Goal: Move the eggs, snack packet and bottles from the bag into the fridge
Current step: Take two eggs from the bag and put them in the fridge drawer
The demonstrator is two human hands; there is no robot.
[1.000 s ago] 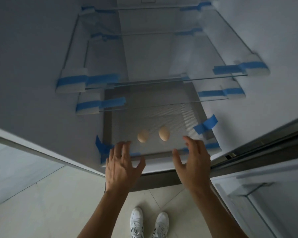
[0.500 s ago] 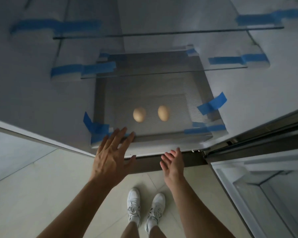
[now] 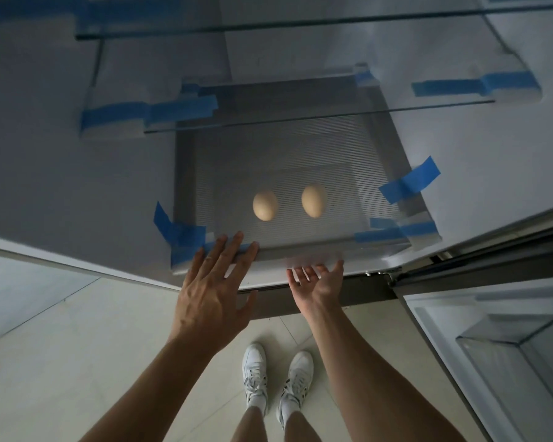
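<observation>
The open fridge (image 3: 460, 154) fills the upper two thirds of the frame, its white inner walls running from the top left corner down to the right edge. Pale floor tiles (image 3: 77, 362) cover the lower left, and the fridge door (image 3: 492, 346), with its clear bins, takes the lower right corner.

At the centre of the frame lies a grey ribbed shelf (image 3: 224, 173). Two glass shelves sit above it. One thin front edge (image 3: 300, 25) crosses near the top of the frame, and the other (image 3: 316, 118) crosses just above the centre.

Two bare forearms rise from the bottom edge. The left hand (image 3: 213, 291), left of centre, is seen from the back, with fingers straight and spread and holding nothing. Its fingertips overlap the front rim of the ribbed shelf, though contact cannot be told. The right hand (image 3: 318, 287), just right of centre, is turned palm up below that rim. Its fingers are loosely extended, blurred at the tips, and it is empty.

A pair of white shoes (image 3: 254, 374) stands on the tiles at bottom centre.

Two beige eggs are on the ribbed shelf near its front, side by side but apart. The left egg (image 3: 265, 205) is above the left hand's fingertips, and the right egg (image 3: 313, 200) is above the right hand.

Strips of blue tape (image 3: 409, 185) hold the shelf corners to the walls.
</observation>
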